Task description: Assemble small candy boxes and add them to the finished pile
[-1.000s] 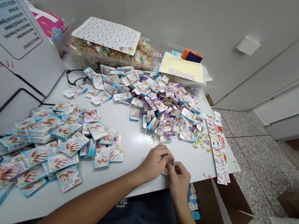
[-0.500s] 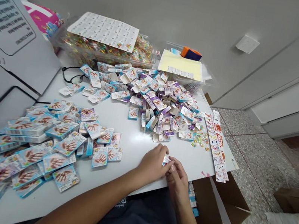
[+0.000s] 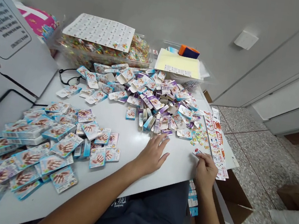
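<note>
My left hand lies over the table with its fingers spread, the fingertips at the near edge of a heap of small open cartons. Nothing shows in its grasp. At the right, my right hand pinches a small white printed paper piece with a red mark on it. That hand is beside the long printed paper strips. Tiny colourful packets lie just beyond it. Closed cartons with a hand picture are piled at the left.
Behind the heap stand a clear bin of colourful packets and a smaller bin with yellow paper on top. Black glasses lie at the back left. An open cardboard box is below the table's right edge.
My hands were together over the small paper piece and have parted. The right one moved right with the piece, while the left opened and shifted toward the carton heap.
</note>
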`<state>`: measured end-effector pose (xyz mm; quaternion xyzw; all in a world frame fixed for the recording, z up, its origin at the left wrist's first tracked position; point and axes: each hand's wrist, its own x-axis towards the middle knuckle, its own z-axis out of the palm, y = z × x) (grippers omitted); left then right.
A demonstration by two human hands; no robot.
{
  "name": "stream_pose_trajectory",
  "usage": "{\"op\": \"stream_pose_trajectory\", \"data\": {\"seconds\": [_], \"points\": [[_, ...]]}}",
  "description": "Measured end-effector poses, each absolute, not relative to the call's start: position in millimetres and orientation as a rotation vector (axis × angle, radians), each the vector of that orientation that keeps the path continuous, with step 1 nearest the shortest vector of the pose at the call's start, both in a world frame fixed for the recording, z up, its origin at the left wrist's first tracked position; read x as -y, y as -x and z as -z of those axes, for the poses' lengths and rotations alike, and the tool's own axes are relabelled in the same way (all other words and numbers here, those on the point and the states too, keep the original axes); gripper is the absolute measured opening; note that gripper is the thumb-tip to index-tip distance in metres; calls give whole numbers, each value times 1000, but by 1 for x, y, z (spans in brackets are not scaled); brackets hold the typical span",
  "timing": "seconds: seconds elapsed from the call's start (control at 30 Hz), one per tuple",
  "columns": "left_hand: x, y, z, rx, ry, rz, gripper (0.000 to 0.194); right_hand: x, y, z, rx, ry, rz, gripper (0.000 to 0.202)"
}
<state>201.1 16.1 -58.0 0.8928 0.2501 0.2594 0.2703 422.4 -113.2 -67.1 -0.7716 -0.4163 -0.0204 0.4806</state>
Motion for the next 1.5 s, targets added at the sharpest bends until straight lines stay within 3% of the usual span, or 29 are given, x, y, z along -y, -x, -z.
{"op": "stream_pose_trajectory", "data": {"seconds": [0.1,0.37,0.57,0.77,0.9,1.03,1.2,1.5], "points": [[-15,-203,61,-732,-2522,-556,58,106,-443,70,1105,1997,80,28],[-7,-202,60,-902,-2594,-508,65,85,-445,62,1359,2236,202,34],[-6,-199,52,-544,-2590,-524,27,69,-429,67,1382,2256,262,35],[-5,-195,52,-328,-2445,-555,4,61,-440,71,1213,2171,284,30],[-3,-192,56,-238,-2398,-604,34,69,-439,64,1062,2065,248,28],[2,-196,53,-499,-2443,-660,16,90,-421,56,971,1965,49,35],[10,-201,45,-1091,-2411,-273,44,107,-394,53,880,1865,-159,29],[10,-201,44,-1022,-2436,-259,49,103,-387,30,604,1924,259,31]]}}
